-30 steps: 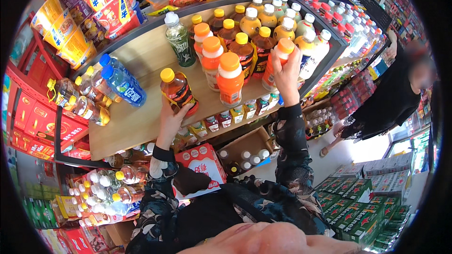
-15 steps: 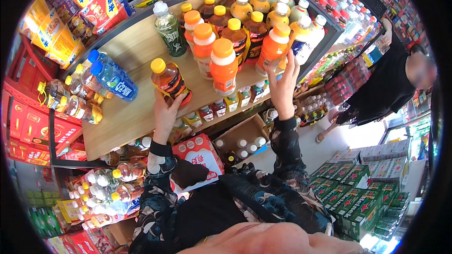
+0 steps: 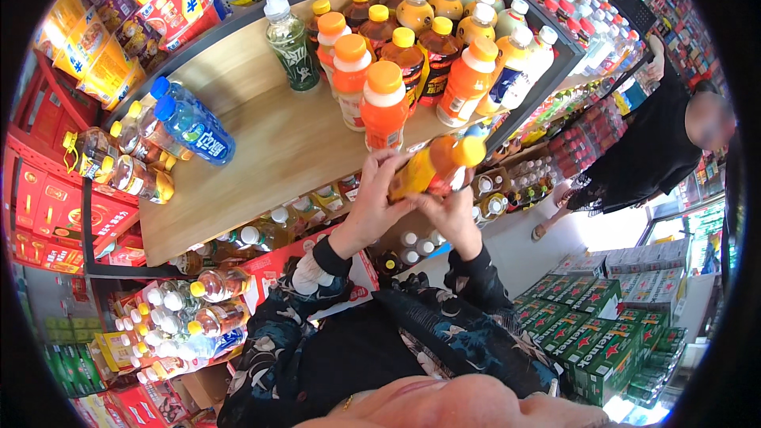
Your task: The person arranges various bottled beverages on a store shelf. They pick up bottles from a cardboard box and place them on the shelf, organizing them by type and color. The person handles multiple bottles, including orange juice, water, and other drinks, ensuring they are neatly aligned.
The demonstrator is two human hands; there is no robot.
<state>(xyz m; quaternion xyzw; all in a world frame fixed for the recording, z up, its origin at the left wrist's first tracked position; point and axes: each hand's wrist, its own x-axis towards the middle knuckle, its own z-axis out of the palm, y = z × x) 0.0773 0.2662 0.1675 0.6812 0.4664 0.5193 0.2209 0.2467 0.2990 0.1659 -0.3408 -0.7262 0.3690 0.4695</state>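
Observation:
Both my hands hold one tea bottle [image 3: 432, 168] with a yellow cap, tilted, just off the shelf's front edge. My left hand [image 3: 377, 200] grips its base end. My right hand [image 3: 452, 212] has its fingers on the underside near the middle. Behind it on the wooden shelf [image 3: 238, 198] stands an orange-capped bottle of orange drink [image 3: 384, 111], with another orange drink bottle [image 3: 468, 83] to its right. Several dark tea bottles with yellow caps [image 3: 403, 55] stand between and behind these.
A green bottle [image 3: 293, 47] stands alone toward the back. Blue bottles [image 3: 194, 133] stand at the shelf's left. Noodle packs [image 3: 178, 4] are stacked at the far left. Green beer cartons [image 3: 594, 341] fill the lower right. A person in black [image 3: 634, 131] stands in the aisle at right.
The yellow-capped tea bottle has left the shelf and moved right and toward me, now tilted. My right hand has let go of the right-hand orange drink bottle and joined my left hand on the tea.

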